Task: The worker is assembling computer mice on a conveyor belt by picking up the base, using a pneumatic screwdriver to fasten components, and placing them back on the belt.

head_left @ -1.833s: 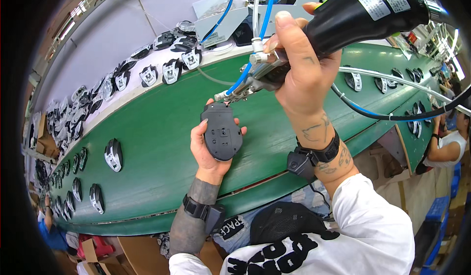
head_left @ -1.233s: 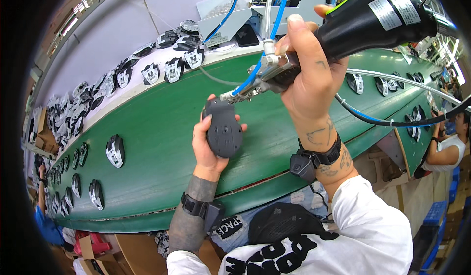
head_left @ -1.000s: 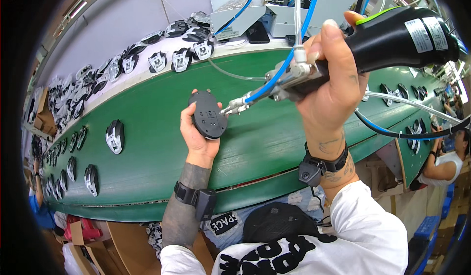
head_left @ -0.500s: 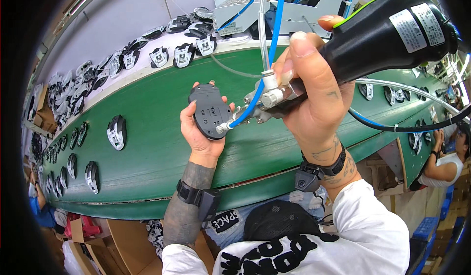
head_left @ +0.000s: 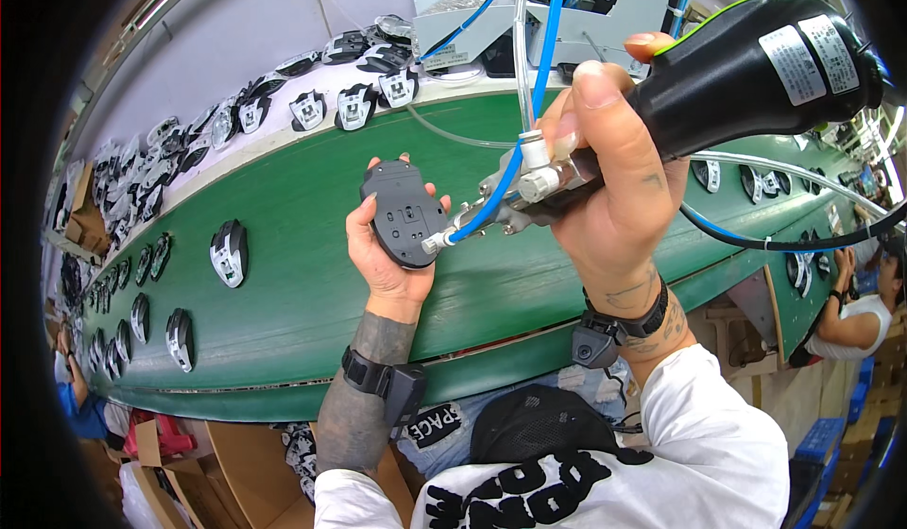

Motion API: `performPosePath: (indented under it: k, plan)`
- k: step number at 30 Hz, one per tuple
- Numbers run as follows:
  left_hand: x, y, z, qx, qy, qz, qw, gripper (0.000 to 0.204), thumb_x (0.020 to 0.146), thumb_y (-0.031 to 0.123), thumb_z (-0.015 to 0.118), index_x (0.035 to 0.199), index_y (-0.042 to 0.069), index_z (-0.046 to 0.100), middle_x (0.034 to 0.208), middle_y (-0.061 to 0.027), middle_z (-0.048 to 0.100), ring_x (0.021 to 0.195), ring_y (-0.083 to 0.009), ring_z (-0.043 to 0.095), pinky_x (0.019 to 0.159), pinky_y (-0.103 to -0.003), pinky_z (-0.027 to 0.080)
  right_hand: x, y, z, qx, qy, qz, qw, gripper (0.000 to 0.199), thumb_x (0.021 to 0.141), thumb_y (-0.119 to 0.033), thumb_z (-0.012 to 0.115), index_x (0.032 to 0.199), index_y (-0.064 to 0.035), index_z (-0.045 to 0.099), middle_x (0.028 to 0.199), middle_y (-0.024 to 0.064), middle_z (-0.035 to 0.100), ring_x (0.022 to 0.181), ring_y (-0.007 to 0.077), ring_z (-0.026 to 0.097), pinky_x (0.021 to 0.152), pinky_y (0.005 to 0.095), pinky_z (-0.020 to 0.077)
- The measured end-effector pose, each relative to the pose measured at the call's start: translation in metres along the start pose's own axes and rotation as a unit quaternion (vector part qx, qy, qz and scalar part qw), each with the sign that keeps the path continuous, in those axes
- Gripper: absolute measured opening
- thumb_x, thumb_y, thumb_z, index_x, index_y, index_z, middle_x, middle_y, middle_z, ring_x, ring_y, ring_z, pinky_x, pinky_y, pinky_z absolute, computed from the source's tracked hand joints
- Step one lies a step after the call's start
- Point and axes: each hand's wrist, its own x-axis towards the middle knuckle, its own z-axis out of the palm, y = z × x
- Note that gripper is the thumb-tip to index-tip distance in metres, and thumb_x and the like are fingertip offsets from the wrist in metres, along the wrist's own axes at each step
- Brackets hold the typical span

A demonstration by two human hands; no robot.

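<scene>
The left hand [head_left: 389, 281] is half curled around a dark mouse-shaped shell [head_left: 402, 210], which rests over its palm and fingers, thumb at the left edge, fingertips showing past the right. The right hand [head_left: 619, 170] is wrapped around a black power driver [head_left: 723, 85]; its metal nozzle [head_left: 437, 243] reaches the shell's lower right, contact unclear. Beneath lies a green belt [head_left: 510, 293] with black-and-silver pieces [head_left: 228, 253]; beyond, a white ledge [head_left: 463, 91] holds others

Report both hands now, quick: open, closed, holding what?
Left hand: closed around a dark mouse-shaped shell, flat side up.
Right hand: closed around a black handheld tool, its metal end at the shell.
</scene>
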Motion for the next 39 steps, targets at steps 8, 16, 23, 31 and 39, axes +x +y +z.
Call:
performPosePath:
  k: [8, 16, 23, 31, 39]
  plan:
    - [-0.009, -0.003, 0.006, -0.033, 0.008, 0.009, 0.999, 0.047, 0.086, 0.033, 0.045, 0.130, 0.017, 0.040, 0.127, -0.0102, 0.046, 0.095, -0.0267, 0.056, 0.086, -0.049, 0.047, -0.003, -0.007, 0.003, -0.003, -0.023, 0.038, 0.999, 0.042, 0.085, -0.007, 0.056, 0.121, 0.0010, 0.036, 0.063, 0.0047, 0.050, 0.049, 0.0121, 0.048, 0.047, 0.0238, 0.0390]
    - [0.002, -0.012, -0.012, 0.037, 0.092, -0.006, 0.995, 0.047, 0.085, 0.033, 0.048, 0.127, 0.014, 0.042, 0.109, -0.0076, 0.052, 0.089, -0.0256, 0.056, 0.082, -0.049, 0.049, 0.001, -0.014, -0.011, 0.093, 0.041, 0.045, 0.994, 0.030, 0.092, -0.017, 0.050, 0.118, -0.0051, 0.042, 0.068, 0.0016, 0.044, 0.055, 0.0114, 0.048, 0.054, 0.0262, 0.0464]
    - [-0.004, -0.014, -0.013, 0.020, 0.048, -0.039, 0.998, 0.046, 0.085, 0.032, 0.047, 0.127, 0.014, 0.042, 0.117, -0.0106, 0.052, 0.092, -0.0292, 0.057, 0.082, -0.049, 0.049, -0.003, -0.015, -0.002, 0.023, -0.010, 0.054, 0.998, 0.027, 0.091, -0.016, 0.049, 0.113, -0.0016, 0.041, 0.067, 0.0025, 0.045, 0.054, 0.0114, 0.047, 0.050, 0.0251, 0.0429]
    - [-0.002, -0.022, -0.005, -0.004, -0.004, -0.007, 1.000, 0.046, 0.086, 0.029, 0.047, 0.127, 0.011, 0.043, 0.120, -0.0132, 0.052, 0.095, -0.0309, 0.058, 0.083, -0.042, 0.050, -0.012, -0.010, 0.009, 0.151, 0.067, 0.060, 0.984, 0.040, 0.087, -0.008, 0.054, 0.121, -0.0006, 0.035, 0.062, 0.0046, 0.050, 0.044, 0.0095, 0.041, 0.040, 0.0234, 0.0353]
    - [-0.003, -0.015, -0.019, 0.368, 0.035, 0.012, 0.929, 0.045, 0.091, 0.029, 0.055, 0.130, 0.009, 0.045, 0.126, -0.0136, 0.048, 0.102, -0.0265, 0.055, 0.090, -0.036, 0.045, -0.009, -0.014, 0.024, 0.059, 0.020, 0.055, 0.997, 0.041, 0.087, -0.008, 0.055, 0.123, 0.0018, 0.038, 0.065, 0.0048, 0.049, 0.054, 0.0121, 0.050, 0.052, 0.0242, 0.0428]
